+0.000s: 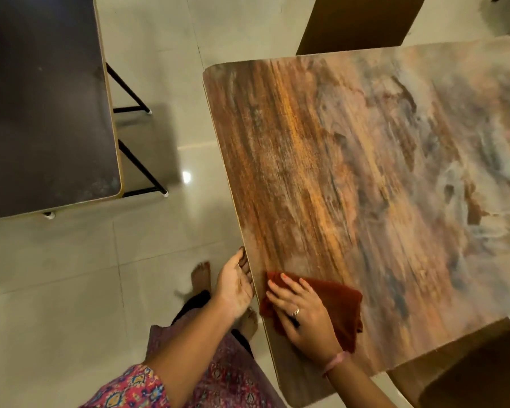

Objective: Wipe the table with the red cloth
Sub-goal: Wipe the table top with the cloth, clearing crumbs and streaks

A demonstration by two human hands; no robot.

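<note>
A wood-grain table (351, 172) fills the right of the head view. The red cloth (340, 307) lies flat on it near the left edge, close to me. My right hand (301, 310) presses flat on the cloth, fingers spread and pointing toward the edge; it wears a ring and a pink wrist band. My left hand (236, 284) is held palm up just off the table's left edge, cupped beside the cloth, with its fingertips touching the edge. It holds nothing.
A dark table (42, 113) with black legs stands to the left across a strip of tiled floor (165, 69). Brown chairs sit at the far side (359, 22) and at the near right corner (477, 375). My bare feet (202, 278) are on the floor below.
</note>
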